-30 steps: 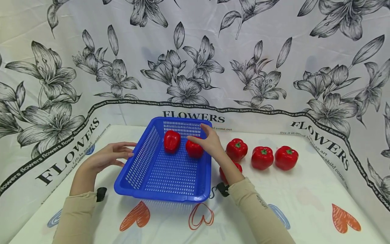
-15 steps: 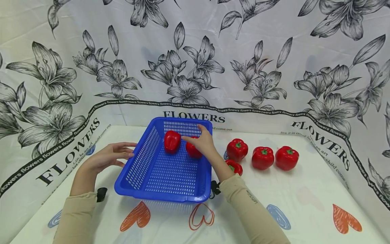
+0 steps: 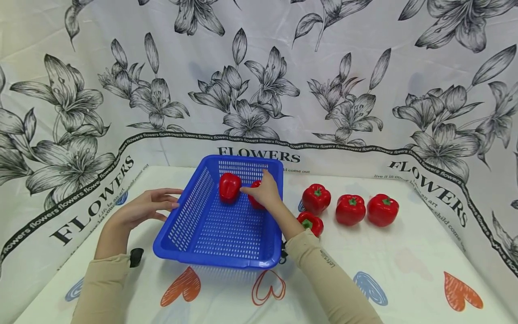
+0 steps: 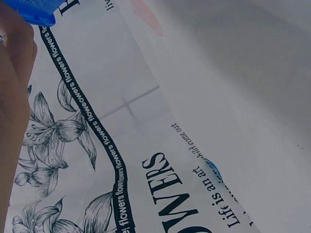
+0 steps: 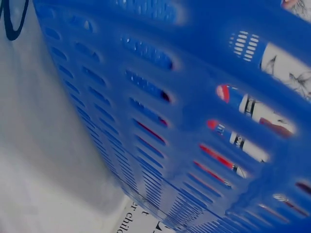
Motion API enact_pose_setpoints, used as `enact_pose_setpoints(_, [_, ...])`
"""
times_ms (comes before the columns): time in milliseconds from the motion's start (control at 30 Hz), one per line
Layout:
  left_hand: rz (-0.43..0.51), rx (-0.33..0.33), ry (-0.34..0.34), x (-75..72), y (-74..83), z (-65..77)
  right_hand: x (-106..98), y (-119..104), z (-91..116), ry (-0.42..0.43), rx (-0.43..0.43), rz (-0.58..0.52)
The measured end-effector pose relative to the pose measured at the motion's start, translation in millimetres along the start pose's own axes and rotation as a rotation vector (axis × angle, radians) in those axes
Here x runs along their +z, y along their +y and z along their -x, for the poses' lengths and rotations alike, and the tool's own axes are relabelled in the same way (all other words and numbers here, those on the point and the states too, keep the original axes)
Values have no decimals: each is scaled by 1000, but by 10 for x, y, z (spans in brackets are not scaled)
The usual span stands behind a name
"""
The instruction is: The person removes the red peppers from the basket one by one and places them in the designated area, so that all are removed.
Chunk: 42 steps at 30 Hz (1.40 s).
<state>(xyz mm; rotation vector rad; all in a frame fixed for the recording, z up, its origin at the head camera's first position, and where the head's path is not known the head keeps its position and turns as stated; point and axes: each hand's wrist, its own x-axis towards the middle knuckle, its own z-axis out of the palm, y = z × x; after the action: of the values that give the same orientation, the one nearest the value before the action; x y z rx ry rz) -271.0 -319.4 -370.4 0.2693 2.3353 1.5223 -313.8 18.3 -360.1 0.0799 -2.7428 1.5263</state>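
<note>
A blue plastic basket (image 3: pixel 226 234) stands in the middle, tipped so that its inside shows. Inside it lie two red bell peppers, the left pepper (image 3: pixel 229 188) in full view and the right pepper (image 3: pixel 255 198) partly covered. My right hand (image 3: pixel 265 191) reaches over the basket's right side, directly over the right pepper, thumb stretched out to the left and index finger raised; its other fingers are hidden. At the basket's left rim rest the fingertips of my left hand (image 3: pixel 145 208), the fingers long and parted. Through the slotted wall (image 5: pixel 189 111), red shows in the right wrist view.
Right of the basket, several more red bell peppers stand on the patterned cloth, among them the rightmost pepper (image 3: pixel 382 210) and a near pepper (image 3: pixel 310 224) beside my right forearm. Behind rises a flower-printed cloth backdrop (image 3: pixel 259 67).
My right hand has moved left and a little down over the right pepper, covering more of it, and uncovering the near pepper outside. My left hand and the basket stay put.
</note>
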Motion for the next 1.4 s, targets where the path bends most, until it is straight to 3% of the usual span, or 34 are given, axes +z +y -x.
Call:
enact_pose_setpoints(233, [-16,1,-4,-10,-2,-23,24,25,-31,19,-6,41])
enact_pose_setpoints(533, [-13,-7,1,-35,-31,-22,28,21,-28,-23,37,32])
enact_pose_setpoints(900, [-17,-6,4,-23,-40,-8,40,54,-17,-41,1,31])
enact_pose_setpoints(1400, [-15,-4,7,-21,-33,-10,63,59,-19,-55,28,62])
